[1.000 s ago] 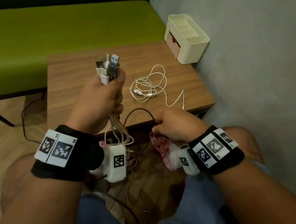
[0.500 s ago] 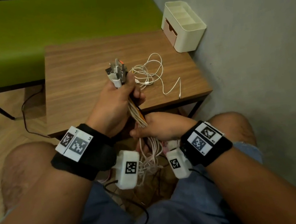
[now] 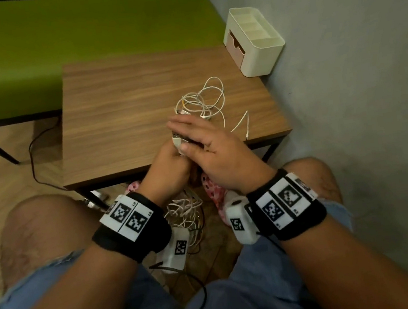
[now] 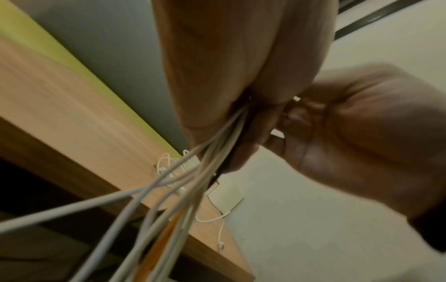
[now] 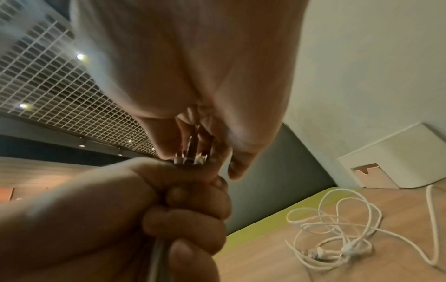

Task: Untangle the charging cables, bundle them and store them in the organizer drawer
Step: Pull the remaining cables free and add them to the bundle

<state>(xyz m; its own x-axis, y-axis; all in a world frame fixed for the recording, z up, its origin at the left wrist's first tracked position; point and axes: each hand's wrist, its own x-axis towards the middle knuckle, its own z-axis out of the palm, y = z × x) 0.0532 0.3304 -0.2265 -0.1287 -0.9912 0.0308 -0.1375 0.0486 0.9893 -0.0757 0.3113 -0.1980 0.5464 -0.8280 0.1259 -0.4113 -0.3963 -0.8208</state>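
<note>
Grey wall runs along the right of the head view, and against it a small wooden bench (image 3: 126, 107) stands in front of a green couch (image 3: 53, 44). At one o'clock on the bench sits the cream organizer (image 3: 259, 51), its tan drawer (image 3: 233, 49) closed. Near the middle, at about three o'clock from centre, a white cable (image 3: 204, 105) lies in a loose tangle, untouched.

Over the near edge of the bench, at six o'clock, the left hand (image 3: 168, 169) is clenched round a bunch of charging cables (image 4: 188, 190), plug ends (image 5: 190, 158) up; their cords hang down below the bench edge towards the floor. The right hand (image 3: 213, 153) lies over the plug ends with fingers stretched out flat, thumb against the plugs, seemingly pressing rather than grasping.

By the look of it, the step in hand is evening up the plug ends so that the held cables form one tidy bunch; untangling of this group seems mostly done, bundling barely begun. The next move probably calls for the right hand to gather the hanging cords and coil them while the left keeps its hold. The drawer must then be pulled open, and the white cable on the bench remains to be sorted.
</note>
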